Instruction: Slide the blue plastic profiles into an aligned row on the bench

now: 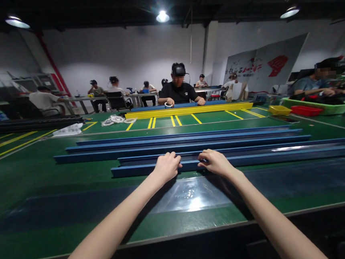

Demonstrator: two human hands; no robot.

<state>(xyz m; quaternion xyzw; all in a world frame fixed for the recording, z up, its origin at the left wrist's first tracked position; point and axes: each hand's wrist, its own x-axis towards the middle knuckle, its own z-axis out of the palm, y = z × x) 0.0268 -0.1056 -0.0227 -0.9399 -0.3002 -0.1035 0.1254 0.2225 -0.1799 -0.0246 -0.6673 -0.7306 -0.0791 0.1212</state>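
Observation:
A long blue channel-shaped profile (253, 160) lies crosswise in front of me, its right end running out of view. Around its walls, left of the picture's middle right, curl the fingers of my left hand (167, 166). A short way to the right, my right hand (215, 162) grips the same profile with bent fingers. Both hands' fingertips are partly hidden in the channel. Nearer to me, a clear plastic film (106, 203) is spread flat along the table and reflects the lamp. More blue profiles (162, 150) lie parallel just beyond.
The green table (79, 238) ends at a pale front edge. A yellow profile (189, 110), coiled white tape (113, 120) and a co-worker (178, 86) are opposite. Far right stand a yellow tray (279, 110), a red tray (306, 110) and a green bin (340, 108).

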